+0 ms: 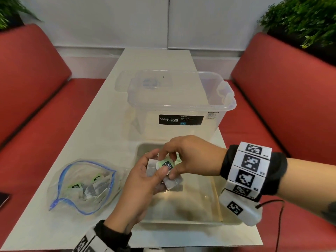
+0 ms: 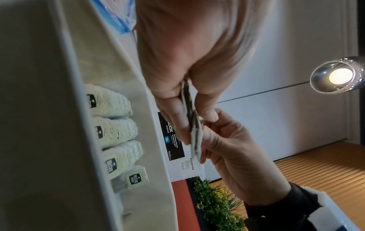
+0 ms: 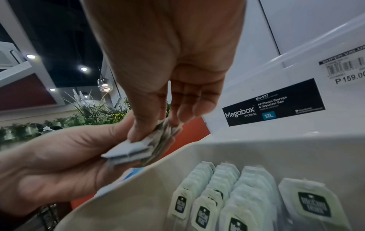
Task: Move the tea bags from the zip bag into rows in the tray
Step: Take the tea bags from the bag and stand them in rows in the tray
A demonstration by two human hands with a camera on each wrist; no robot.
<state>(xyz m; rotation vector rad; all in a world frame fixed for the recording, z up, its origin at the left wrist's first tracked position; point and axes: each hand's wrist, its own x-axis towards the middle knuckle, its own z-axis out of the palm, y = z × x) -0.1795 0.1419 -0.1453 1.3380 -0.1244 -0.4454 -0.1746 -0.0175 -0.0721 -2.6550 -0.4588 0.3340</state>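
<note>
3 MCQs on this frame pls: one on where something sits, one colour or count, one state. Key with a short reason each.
1. Relative to the tray, where does the zip bag lie?
A. on the person's left
B. inside the clear box
C. on the red seat

2. What colour is the zip bag's seal strip?
A. red
B. blue
C. black

3. What state is the stack of tea bags in?
A. lying loose on the table
B. held by both hands above the tray
C. sealed in the zip bag

Key: 1 A, head view shows it left of the tray on the table. 2 B, blue rim is visible. 3 B, left hand and right hand both have a grip on it.
</note>
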